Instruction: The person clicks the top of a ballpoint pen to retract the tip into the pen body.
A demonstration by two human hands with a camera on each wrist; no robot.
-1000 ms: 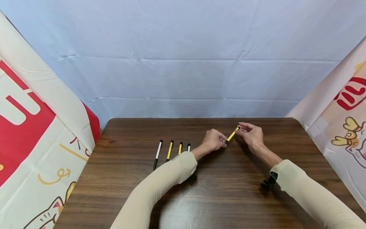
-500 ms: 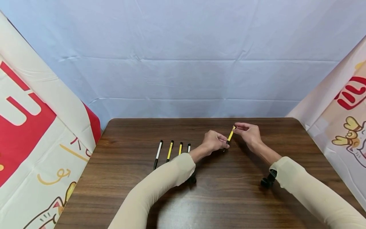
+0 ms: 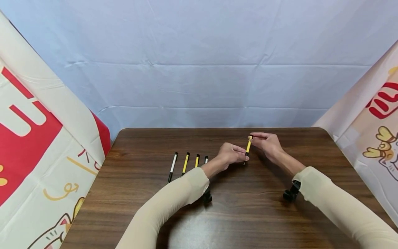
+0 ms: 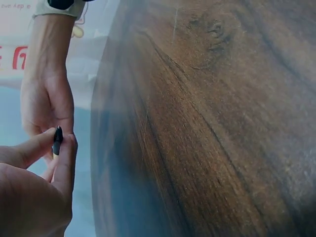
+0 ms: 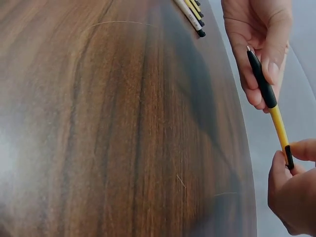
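A yellow ballpoint pen (image 3: 248, 147) with a black grip and black clip is held between both hands, above the far part of the table. My left hand (image 3: 231, 154) pinches its black grip, thumb against fingers, as the right wrist view shows. The clip end is pinched by the thumb and fingers of my right hand (image 3: 268, 145). In the right wrist view the metal writing point of the pen (image 5: 279, 128) sticks out past the left fingers. From the left wrist view only the dark tip end (image 4: 58, 140) shows between the left fingertips.
Several pens lie side by side left of the hands, among them a white pen (image 3: 172, 166) and a yellow pen (image 3: 186, 162). The left sleeve (image 3: 174, 197) hides some of their lower ends. Behind the wooden table (image 3: 242, 214) hangs a pale cloth (image 3: 199, 69).
The pen has turned from a slant to nearly upright in the head view. My right hand has moved left with the clip end; the left hand has shifted only slightly.
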